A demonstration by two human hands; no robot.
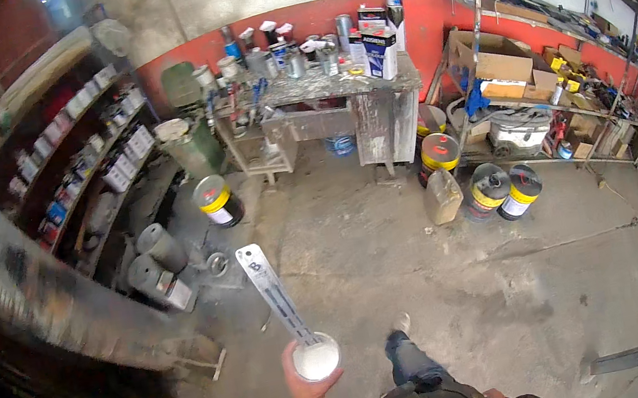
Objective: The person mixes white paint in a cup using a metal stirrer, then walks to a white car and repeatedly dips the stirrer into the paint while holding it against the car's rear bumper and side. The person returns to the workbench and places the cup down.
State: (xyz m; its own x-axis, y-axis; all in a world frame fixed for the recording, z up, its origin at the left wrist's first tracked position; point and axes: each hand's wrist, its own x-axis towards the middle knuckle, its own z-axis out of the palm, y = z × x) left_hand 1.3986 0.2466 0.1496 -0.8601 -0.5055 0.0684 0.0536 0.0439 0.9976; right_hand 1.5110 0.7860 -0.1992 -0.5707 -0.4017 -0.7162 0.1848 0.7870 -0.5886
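My left hand [304,389] is wrapped round a round cup [340,357], held in front of me over the floor. White liquid, like paint, [316,358] shows inside it. A long flat mixing stick [270,287] with dark markings stands in the cup, leaning away and to the left. Beside my dark clothing at the lower edge, a small patch of skin, apparently my right hand [493,394], peeks out. Its fingers are hidden.
Ahead stands a paint-stained workbench [317,86] crowded with cans. Shelves of tins [73,114] line the left. A yellow-banded drum [218,201] and a jerrycan [443,197] sit on the concrete floor [359,234]. A metal rack [557,108] holds boxes at right.
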